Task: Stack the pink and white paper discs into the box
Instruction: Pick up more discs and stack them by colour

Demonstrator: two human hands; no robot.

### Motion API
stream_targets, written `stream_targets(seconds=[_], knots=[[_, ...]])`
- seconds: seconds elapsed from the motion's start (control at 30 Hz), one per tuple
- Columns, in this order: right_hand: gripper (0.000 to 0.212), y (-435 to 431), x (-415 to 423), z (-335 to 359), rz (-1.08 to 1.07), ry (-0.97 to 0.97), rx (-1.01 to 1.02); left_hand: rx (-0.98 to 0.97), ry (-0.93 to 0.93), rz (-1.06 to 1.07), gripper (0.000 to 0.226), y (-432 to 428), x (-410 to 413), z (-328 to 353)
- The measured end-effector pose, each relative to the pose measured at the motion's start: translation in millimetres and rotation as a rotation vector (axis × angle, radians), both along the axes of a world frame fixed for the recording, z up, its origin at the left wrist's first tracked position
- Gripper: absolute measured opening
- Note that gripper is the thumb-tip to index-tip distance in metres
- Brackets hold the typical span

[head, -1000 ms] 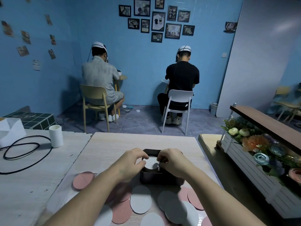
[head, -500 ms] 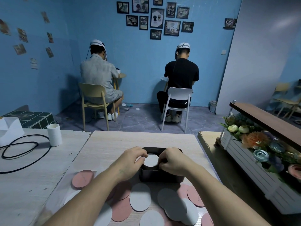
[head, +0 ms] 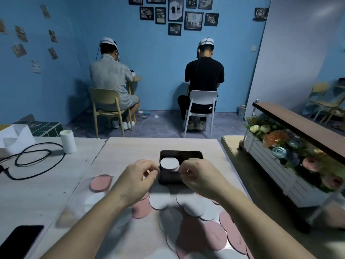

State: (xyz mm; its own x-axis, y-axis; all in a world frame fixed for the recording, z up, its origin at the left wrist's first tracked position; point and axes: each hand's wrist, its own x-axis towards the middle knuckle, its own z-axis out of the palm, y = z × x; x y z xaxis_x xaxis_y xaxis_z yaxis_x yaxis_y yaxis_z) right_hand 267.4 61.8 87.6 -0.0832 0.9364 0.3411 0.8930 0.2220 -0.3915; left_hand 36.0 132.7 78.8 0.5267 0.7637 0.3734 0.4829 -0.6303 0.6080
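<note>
Over the near edge of the dark box (head: 181, 153), the right hand (head: 198, 177) bunches its fingers (head: 183, 171) narrowly together right at the rim of a white disc (head: 169, 163). Whether they pinch it or only touch it I cannot tell. The left hand (head: 138, 179) sits just outside the box's left wall. Its fingers (head: 152, 171) are curled in with the thumb tip close to the forefinger, and nothing shows between them.

Half a second ago both hands closed over the box from either side and partly hid the disc. Now they have drawn back toward the person, and the disc's top face is uncovered.

The white disc lies flat in the left part of the box, with a thin pink edge showing beneath its right side. The right part of the box looks dark.

On the worktop (head: 130, 152) nearer the person, loose pink and white discs (head: 194, 204) lie overlapping beneath the wrists. One pink disc (head: 100, 183) sits apart to the left. A black phone (head: 20, 240) lies at the near left corner, and a black cable (head: 33, 157) loops on the next worktop.
</note>
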Motion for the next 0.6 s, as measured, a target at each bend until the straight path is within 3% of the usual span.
stream_targets(seconds=[0.17, 0.43, 0.6], knots=[[0.016, -54.9, -32.4, -24.5, 0.03, 0.001, -0.161, -0.096, 0.12, -0.036, 0.012, -59.9, -12.5, -24.9], [0.022, -118.5, -45.0, -63.6, -0.111, -0.04, -0.279, -0.173, 0.274, -0.055, 0.01, -123.8, -17.2, -60.2], [0.018, -137.2, -41.0, -71.4, -0.213, -0.01, -0.254, -0.126, 0.324, -0.016, 0.027, -136.5, -7.8, -63.3]])
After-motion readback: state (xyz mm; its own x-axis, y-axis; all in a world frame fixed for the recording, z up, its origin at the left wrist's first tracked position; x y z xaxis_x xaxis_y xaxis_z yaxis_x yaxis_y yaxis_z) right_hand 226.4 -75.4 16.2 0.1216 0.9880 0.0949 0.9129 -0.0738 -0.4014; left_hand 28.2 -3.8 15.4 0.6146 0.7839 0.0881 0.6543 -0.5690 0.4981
